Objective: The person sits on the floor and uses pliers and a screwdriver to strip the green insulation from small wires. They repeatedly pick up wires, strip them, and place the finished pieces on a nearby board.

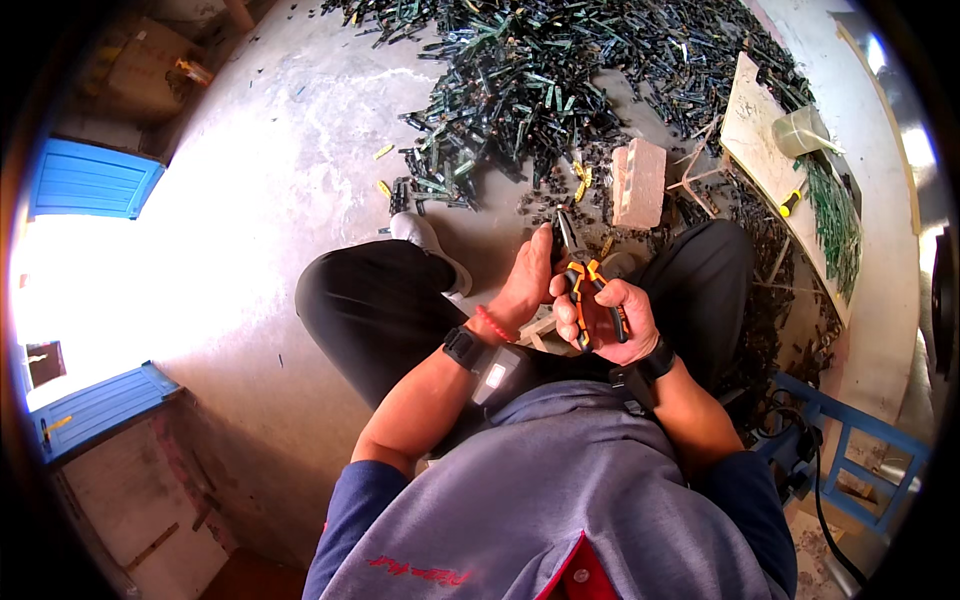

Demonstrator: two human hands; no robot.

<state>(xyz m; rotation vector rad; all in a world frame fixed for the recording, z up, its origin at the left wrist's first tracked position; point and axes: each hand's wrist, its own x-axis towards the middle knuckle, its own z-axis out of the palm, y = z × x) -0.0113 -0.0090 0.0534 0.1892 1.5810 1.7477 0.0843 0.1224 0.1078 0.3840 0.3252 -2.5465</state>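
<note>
My right hand (634, 311) grips combination pliers with orange and black handles (576, 292). The handles are spread a little, and the metal jaws (571, 231) point away from me, beside my left fingertips. My left hand (525, 277) is held edge-up, its fingers closed around a small dark piece (556, 247) that is mostly hidden. Whether the jaws touch this piece I cannot tell. Both hands are between my knees, above small dark bits (544, 201) on the floor. Past them lies a large heap of narrow green and black strips (525, 97), possibly circuit boards.
A brick (639, 184) stands beyond the pliers, near yellow scraps (582, 180). To the right, a low board table (765, 142) bears a plastic container (801, 131), a yellow-black screwdriver handle (790, 203) and green strips (836, 225). A blue metal frame (862, 450) with a black cable is at lower right.
</note>
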